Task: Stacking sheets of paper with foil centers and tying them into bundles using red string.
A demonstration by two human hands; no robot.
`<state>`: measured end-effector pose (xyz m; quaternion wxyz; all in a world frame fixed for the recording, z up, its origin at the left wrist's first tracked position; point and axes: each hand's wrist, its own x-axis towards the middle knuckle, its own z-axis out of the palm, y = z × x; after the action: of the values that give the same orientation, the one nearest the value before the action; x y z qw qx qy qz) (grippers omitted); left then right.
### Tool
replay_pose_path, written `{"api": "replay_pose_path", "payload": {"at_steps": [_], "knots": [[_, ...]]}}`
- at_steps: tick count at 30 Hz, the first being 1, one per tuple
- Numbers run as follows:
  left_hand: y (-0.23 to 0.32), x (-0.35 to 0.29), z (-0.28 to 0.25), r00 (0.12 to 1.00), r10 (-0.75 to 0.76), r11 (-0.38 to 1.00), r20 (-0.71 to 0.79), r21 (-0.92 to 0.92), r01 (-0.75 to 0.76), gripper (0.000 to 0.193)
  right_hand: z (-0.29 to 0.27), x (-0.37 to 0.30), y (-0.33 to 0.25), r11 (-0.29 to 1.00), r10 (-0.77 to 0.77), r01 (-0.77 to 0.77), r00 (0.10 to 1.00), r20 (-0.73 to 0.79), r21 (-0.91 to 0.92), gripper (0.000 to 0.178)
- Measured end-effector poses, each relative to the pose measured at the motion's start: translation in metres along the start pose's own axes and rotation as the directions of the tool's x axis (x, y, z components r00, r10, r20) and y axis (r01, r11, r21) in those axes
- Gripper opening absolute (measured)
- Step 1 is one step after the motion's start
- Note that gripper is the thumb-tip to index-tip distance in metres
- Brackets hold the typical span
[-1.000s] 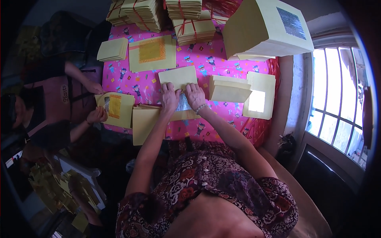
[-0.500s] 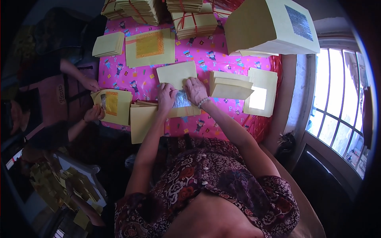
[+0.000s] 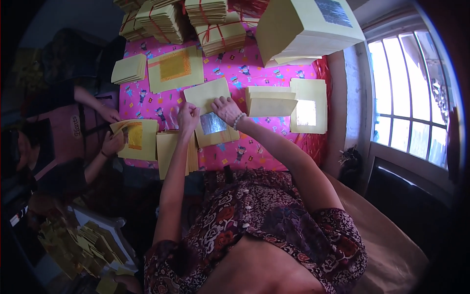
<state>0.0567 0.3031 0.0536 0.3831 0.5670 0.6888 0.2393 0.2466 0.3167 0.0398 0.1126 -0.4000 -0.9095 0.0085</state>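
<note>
Pink patterned tablecloth (image 3: pixel 235 73) under yellow paper sheets. Versus a second ago: hands nearly unchanged, view shifted slightly. Left hand (image 3: pixel 188 116) and right hand (image 3: pixel 227 109) close together, fingers pressed flat on upper yellow sheet (image 3: pixel 205 94), overlapping silver-foil sheet (image 3: pixel 214 125) just below. Grip cannot tell, palms down. Loose yellow stack (image 3: pixel 175 152) by left forearm. Folded stack (image 3: pixel 270 101) and foil-square sheet (image 3: pixel 308 105) right of hands. Bundled tied stacks (image 3: pixel 220 32) at far edge. Gold-square sheet (image 3: pixel 175 68) beyond. Another person's hands (image 3: pixel 113 142) left, on gold sheet (image 3: pixel 133 137). Window (image 3: pixel 411 103) right.
</note>
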Motion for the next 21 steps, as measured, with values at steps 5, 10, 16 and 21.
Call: {"api": "replay_pose_path", "payload": {"at_steps": [5, 10, 16, 21], "knots": [[0.0, -0.02, 0.0, 0.973, 0.012, 0.926, -0.231, 0.37, 0.077, 0.048, -0.005, -0.011, -0.01, 0.998, -0.053, 0.052, 0.998, -0.033, -0.04, 0.008], [0.009, -0.014, 0.014, 0.936, -0.34, 0.821, -0.092, -0.515, 0.248, 0.041, -0.025, -0.018, -0.016, 0.997, 0.083, -0.083, 0.995, -0.055, 0.011, 0.008], [0.02, -0.04, 0.008, 0.949, -0.266, 0.747, -0.171, -0.658, 0.091, 0.037, -0.076, -0.049, -0.033, 0.92, 0.333, -0.245, 0.9, -0.282, 0.305, 0.026], [0.068, -0.097, 0.018, 0.992, -0.055, 0.678, 0.115, -0.725, 0.122, 0.044, -0.122, -0.125, -0.035, 0.54, 0.741, -0.375, 0.636, -0.215, 0.753, 0.058]]}}
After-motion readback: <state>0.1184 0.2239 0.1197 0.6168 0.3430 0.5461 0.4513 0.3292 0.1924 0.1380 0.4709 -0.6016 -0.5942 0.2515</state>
